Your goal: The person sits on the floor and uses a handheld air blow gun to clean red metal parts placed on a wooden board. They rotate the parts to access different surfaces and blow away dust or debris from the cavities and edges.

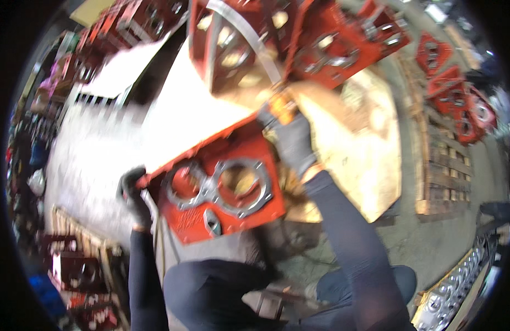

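Note:
A red metal housing [249, 218] is tilted in front of me at the near edge of the wooden table, with two large machined round openings and a small oval one. My left hand [134, 196], in a dark grey glove, is closed around the housing's left corner. At its upper right corner, my right hand [293, 140], also gloved, has its fingers curled at a blurred orange-yellow object [282, 106]. Motion blur and the glove hide what that object is. A grey curved strip [249, 36] runs from near it toward the far edge.
More red housings [335, 55] stand at the far side of the wooden table [370, 138]. Wooden pallets [445, 165] and red castings [459, 105] lie to the right. Shiny round metal parts [448, 292] line the lower right. A crate of castings [81, 270] stands lower left.

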{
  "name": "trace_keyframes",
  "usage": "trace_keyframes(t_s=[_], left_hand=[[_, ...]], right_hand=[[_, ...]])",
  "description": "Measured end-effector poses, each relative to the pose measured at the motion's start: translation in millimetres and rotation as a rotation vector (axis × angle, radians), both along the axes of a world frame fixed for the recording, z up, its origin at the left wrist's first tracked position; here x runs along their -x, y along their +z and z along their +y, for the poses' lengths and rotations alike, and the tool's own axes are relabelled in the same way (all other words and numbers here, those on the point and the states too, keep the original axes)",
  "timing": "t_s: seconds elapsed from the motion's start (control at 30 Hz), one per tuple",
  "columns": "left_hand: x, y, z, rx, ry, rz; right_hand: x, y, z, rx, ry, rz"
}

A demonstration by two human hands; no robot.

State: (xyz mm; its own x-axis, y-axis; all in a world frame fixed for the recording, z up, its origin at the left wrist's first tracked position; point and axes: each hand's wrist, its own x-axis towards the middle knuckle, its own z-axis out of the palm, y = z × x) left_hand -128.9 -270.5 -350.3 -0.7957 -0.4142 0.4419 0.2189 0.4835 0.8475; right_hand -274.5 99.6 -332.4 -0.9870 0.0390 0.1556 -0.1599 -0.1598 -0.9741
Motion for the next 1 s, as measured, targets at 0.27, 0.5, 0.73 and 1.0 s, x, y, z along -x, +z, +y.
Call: trace_keyframes(t_s=[0.27, 0.5, 0.73, 1.0], left_hand=[[-22, 76, 84, -0.056, -0.116, -0.050], [2, 138, 176, 0.282, -0.215, -0.129], [42, 175, 236, 0.655, -0.279, -0.201], [95, 205, 313, 0.809, -0.607, -0.210]], right_hand=[[12, 10, 50, -0.206, 0.015, -0.116], [-35, 71, 197, 0.058, -0.167, 0.163], [-187, 214, 308, -0.258, -0.454, 0.384], [-305, 212, 410, -0.400, -0.785, 0.342]])
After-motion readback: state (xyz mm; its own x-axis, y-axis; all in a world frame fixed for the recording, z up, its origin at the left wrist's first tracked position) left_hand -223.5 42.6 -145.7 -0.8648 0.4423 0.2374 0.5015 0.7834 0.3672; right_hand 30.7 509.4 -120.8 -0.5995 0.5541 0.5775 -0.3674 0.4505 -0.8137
